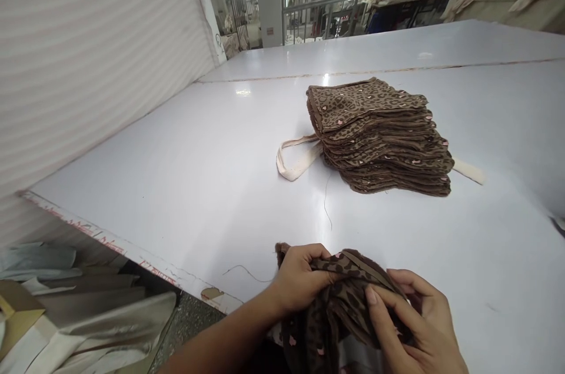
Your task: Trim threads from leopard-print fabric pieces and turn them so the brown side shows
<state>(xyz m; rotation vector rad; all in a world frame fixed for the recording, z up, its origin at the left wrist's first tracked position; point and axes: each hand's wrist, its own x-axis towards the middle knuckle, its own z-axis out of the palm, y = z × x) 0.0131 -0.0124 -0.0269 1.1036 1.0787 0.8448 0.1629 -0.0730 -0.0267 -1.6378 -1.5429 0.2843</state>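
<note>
A bundle of brown leopard-print fabric pieces lies at the near edge of the white table. My left hand is closed on the bundle's upper left corner, fingers curled over the cloth. At the bundle's right side my right hand pinches the fabric between thumb and fingers. Farther out on the table rests a neat stack of the same leopard-print pieces, with a cream fabric strip running under it and sticking out on both sides.
A ribbed white wall borders the table on the left. Grey and white cloth scraps lie on the floor below the table's left edge. Loose threads lie on the table. Piled fabric and metal grilles stand in the background.
</note>
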